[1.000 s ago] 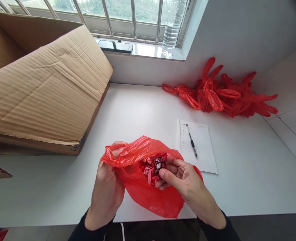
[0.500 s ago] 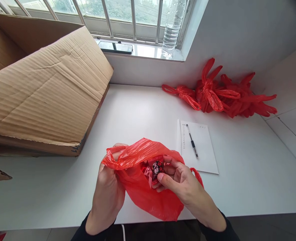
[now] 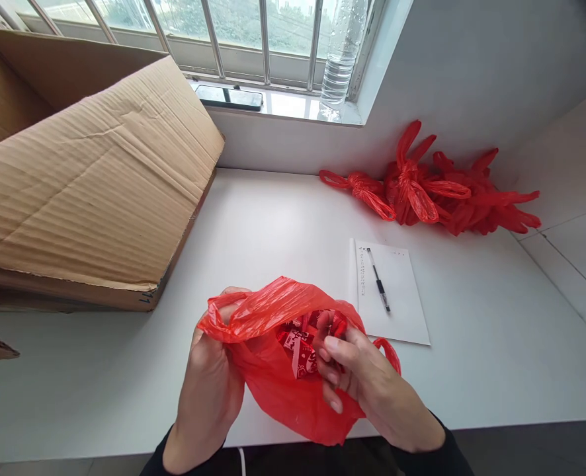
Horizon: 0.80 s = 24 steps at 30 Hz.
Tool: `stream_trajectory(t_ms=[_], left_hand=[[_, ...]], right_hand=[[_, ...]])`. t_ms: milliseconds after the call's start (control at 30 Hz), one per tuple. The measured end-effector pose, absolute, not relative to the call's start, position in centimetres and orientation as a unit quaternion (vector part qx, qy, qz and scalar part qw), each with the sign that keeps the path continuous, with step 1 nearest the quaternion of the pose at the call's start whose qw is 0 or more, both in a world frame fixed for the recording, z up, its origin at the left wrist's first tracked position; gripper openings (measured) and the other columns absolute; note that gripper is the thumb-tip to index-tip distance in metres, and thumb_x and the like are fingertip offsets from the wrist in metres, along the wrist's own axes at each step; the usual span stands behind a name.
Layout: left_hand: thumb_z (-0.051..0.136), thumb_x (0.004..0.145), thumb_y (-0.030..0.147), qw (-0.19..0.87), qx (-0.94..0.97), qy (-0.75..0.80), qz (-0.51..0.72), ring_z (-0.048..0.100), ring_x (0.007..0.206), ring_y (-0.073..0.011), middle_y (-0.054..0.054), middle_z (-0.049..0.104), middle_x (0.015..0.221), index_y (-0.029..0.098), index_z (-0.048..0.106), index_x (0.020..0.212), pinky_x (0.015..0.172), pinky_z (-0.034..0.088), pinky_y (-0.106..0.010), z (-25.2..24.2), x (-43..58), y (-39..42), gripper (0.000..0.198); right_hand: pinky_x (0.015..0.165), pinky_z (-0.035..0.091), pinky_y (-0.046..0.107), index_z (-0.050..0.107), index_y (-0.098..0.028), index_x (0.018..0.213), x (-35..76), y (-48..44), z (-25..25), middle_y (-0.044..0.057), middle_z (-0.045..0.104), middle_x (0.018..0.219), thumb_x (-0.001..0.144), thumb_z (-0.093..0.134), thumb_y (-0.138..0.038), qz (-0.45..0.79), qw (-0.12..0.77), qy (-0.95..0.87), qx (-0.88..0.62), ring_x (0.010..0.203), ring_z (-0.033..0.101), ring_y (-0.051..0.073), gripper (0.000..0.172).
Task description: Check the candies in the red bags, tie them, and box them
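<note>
A red plastic bag (image 3: 283,390) hangs open over the near edge of the white table (image 3: 273,225). My left hand (image 3: 208,390) is closed on the bag's left rim and handle, holding the mouth up. My right hand (image 3: 367,383) grips the right rim, with its fingertips curled into the opening. Inside the bag lie several red wrapped candies (image 3: 300,344), partly hidden by the plastic and my fingers.
A large cardboard box (image 3: 84,178) lies tilted on the table's left. Several tied red bags (image 3: 436,192) sit at the back right. A sheet of paper (image 3: 397,304) with a pen (image 3: 377,284) lies beside my right hand. A phone (image 3: 228,97) and water bottle (image 3: 340,59) stand on the windowsill.
The dark-labelled candy my right hand held at the bag's mouth has gone down into the bag. My right fingers now curl over the rim. The left hand has barely moved.
</note>
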State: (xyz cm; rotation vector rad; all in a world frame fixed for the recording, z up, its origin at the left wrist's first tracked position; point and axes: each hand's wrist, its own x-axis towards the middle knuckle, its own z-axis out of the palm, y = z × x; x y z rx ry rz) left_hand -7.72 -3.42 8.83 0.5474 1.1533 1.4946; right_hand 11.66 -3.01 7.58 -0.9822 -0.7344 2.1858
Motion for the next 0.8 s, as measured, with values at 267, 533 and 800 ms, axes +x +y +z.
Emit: stream_trajectory(t_ms=[267, 533, 800], left_hand=[[0.074, 0.084, 0.042, 0.545, 0.223, 0.5, 0.635, 0.064, 0.091, -0.0215, -0.004, 0.067, 0.098, 0.02, 0.071, 0.082, 0.064, 0.055, -0.022, 9.0, -7.8, -3.4, 0.022], [0.07, 0.087, 0.043, 0.545, 0.242, 0.493, 0.633, 0.062, 0.078, -0.0179, -0.003, 0.064, 0.089, 0.022, 0.074, 0.084, 0.058, 0.052, -0.021, 9.0, -7.9, -3.2, 0.022], [0.063, 0.096, 0.044, 0.437, 0.504, 0.51, 0.543, 0.062, 0.113, -0.028, -0.009, 0.065, 0.124, 0.029, 0.078, 0.116, 0.088, 0.052, -0.029, 9.0, -9.4, -3.0, 0.03]], right_hand=[[0.047, 0.029, 0.019, 0.061, -0.027, 0.13, 12.5, -3.0, 7.6, -0.003, 0.044, 0.075, 0.103, 0.043, -0.059, 0.909, 0.287, -0.194, -0.231, 0.056, 0.029, 0.009, 0.046], [0.044, 0.029, 0.02, 0.061, -0.021, 0.135, 12.7, -2.8, 7.8, -0.002, 0.04, 0.076, 0.099, 0.031, -0.073, 0.912, 0.285, -0.199, -0.216, 0.059, 0.029, 0.011, 0.07], [0.059, 0.044, 0.027, 0.064, -0.026, 0.118, 12.0, -2.0, 7.3, 0.002, 0.059, 0.091, 0.096, 0.06, -0.058, 0.71, 0.267, -0.444, -0.477, 0.068, 0.051, 0.015, 0.04]])
